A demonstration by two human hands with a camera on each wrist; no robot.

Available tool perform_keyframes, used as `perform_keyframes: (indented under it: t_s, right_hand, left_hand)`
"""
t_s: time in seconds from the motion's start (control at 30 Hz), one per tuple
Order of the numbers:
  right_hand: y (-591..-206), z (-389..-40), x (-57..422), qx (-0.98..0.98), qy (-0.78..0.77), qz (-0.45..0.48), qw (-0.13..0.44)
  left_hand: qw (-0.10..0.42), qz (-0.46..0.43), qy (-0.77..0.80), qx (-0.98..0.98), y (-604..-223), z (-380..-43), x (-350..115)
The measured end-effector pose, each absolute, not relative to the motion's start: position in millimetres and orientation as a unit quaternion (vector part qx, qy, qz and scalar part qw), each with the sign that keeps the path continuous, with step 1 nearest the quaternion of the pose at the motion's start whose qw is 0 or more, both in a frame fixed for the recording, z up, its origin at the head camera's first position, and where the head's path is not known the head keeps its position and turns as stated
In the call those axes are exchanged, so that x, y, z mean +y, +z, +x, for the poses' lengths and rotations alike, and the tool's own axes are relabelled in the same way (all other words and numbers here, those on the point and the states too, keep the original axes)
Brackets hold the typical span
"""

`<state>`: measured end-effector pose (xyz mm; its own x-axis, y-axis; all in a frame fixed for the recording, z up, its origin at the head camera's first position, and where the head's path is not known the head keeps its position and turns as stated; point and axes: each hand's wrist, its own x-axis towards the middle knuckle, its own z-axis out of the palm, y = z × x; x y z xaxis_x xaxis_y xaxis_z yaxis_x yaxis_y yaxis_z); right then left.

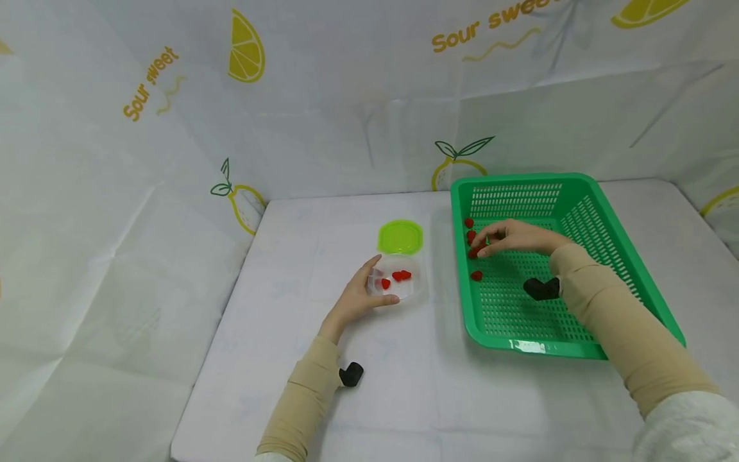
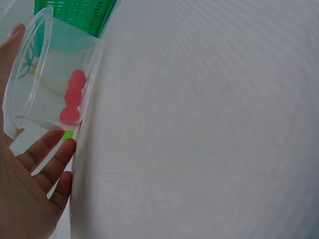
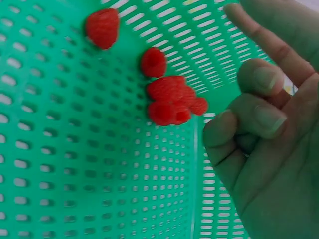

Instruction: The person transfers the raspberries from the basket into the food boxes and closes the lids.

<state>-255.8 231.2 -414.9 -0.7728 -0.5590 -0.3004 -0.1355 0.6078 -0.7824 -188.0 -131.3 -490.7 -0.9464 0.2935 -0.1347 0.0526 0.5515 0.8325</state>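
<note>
My left hand holds a clear plastic container, thumb on one side and fingers on the other. In the left wrist view, three red raspberries show through the wall of the container, lying at its bottom. Over the left side of a green basket hovers my right hand, with some fingers bent and nothing visible between them. Several raspberries lie clustered on the basket floor beside its fingertips in the right wrist view. A single raspberry sits apart from the cluster.
A bright green lid lies on the white table just behind the container. The perforated basket has raised walls and stands right of the container. A lemon-printed sheet hangs behind and to the left of the table.
</note>
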Motion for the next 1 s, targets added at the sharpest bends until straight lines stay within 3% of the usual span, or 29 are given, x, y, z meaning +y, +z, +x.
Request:
perform_keyframes:
  t_s: [1.0]
  right_hand:
    - [-450.0,-258.5,224.9,0.869,-0.286,-0.229,0.333]
  left_hand:
    - [0.132,0.097,0.461,0.872,-489.5,-188.1,-132.2]
